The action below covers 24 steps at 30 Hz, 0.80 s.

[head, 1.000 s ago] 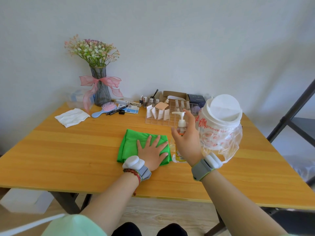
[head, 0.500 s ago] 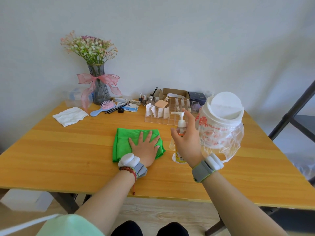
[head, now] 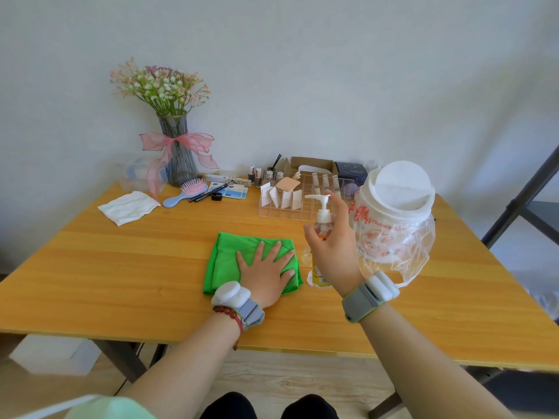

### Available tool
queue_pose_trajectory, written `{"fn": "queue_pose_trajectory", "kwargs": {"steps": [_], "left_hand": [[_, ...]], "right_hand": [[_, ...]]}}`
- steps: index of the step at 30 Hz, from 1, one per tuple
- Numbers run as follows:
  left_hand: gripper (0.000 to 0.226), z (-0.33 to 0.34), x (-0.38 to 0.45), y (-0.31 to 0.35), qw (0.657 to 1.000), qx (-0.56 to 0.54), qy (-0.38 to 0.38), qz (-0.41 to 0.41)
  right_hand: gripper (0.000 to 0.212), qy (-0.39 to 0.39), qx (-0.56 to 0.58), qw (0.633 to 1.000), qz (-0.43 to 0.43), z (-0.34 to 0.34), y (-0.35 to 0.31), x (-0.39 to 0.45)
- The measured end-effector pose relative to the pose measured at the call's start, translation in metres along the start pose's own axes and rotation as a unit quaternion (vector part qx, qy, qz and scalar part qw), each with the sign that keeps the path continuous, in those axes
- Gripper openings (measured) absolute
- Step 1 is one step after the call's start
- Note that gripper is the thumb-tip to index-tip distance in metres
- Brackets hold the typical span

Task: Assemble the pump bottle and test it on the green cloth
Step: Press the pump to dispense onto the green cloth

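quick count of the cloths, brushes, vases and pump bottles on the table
cloths: 2 (green cloth, white cloth)
hairbrushes: 1 (blue hairbrush)
vases: 1 (flower vase)
pump bottles: 1 (pump bottle)
total: 5

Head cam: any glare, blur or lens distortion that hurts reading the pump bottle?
Head view: soft, even daylight, no hard shadows. Wide-angle bending shows on the wooden table edges. The clear plastic pump bottle is sharp, but the right hand hides much of its body. The crinkled clear wrap on the white-lidded jar throws small highlights; nothing is washed out.
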<state>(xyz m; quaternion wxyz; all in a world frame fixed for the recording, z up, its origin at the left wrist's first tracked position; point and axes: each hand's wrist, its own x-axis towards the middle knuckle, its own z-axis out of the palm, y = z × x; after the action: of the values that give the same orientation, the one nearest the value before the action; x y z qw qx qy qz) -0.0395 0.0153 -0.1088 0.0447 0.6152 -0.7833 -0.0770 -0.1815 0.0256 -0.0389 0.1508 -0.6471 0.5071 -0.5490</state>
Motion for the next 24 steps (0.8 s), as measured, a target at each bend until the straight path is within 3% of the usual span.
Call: {"fn": "queue_pose_trajectory", "kwargs": {"steps": [11,24], "left_hand": [[0.051,-0.01,0.035,-0.007,1.0,0.004,-0.023,-0.002],[0.044,-0.013,0.018,-0.026,0.992,-0.054,-0.033,0.11]], "right_hand": [[0.062,-0.005,0.003,1.0,-0.017,0.003,0.001,-0.001],[0.062,-0.007,-0.014,1.0,-0.011,-0.002,0.0,-0.002]]}}
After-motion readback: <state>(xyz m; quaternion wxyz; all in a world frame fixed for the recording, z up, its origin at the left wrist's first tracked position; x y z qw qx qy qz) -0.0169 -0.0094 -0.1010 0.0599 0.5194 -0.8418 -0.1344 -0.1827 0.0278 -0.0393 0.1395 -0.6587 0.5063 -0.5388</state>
